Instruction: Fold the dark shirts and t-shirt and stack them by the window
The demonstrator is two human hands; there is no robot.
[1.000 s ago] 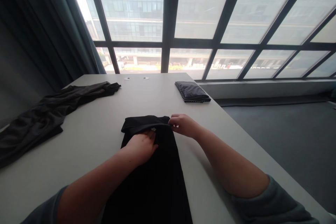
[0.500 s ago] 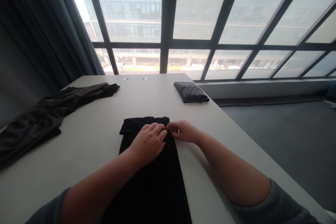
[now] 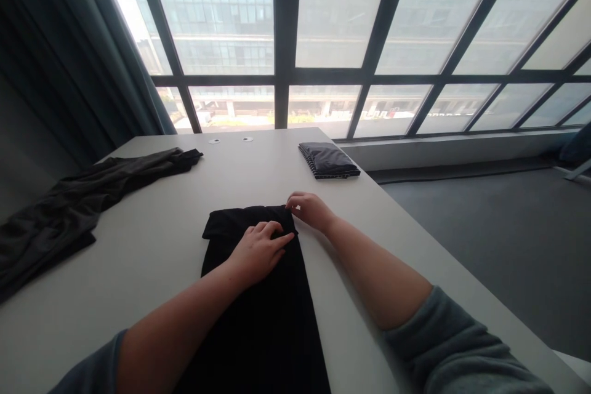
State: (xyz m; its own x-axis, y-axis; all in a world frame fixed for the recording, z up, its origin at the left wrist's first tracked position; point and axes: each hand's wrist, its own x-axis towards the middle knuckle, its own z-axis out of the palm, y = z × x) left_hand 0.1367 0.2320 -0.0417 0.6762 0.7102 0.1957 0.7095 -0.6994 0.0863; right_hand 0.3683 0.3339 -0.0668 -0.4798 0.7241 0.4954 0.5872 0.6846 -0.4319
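A long black garment [image 3: 268,332] lies on the table toward me, its far end turned over into a short folded band; its exact kind does not show. My left hand [image 3: 259,252] rests on top of it just below that fold, fingers apart and the index finger stretched toward the right edge. At the far right corner of the fold, my right hand [image 3: 310,209] pinches the black cloth between thumb and fingertips. The near end of the garment runs out of view.
A folded grey and striped cloth stack [image 3: 330,160] sits at the table's far right edge. Crumpled dark clothing [image 3: 92,188] lies along the left of the white table [image 3: 152,258]. Two round inserts are set near the far edge, with windows beyond and a dark curtain [image 3: 92,43] at left.
My right hand has moved slightly away from me to the fold's far corner, straightening the folded band. My left hand's index finger has stretched out. The view has shifted a little.
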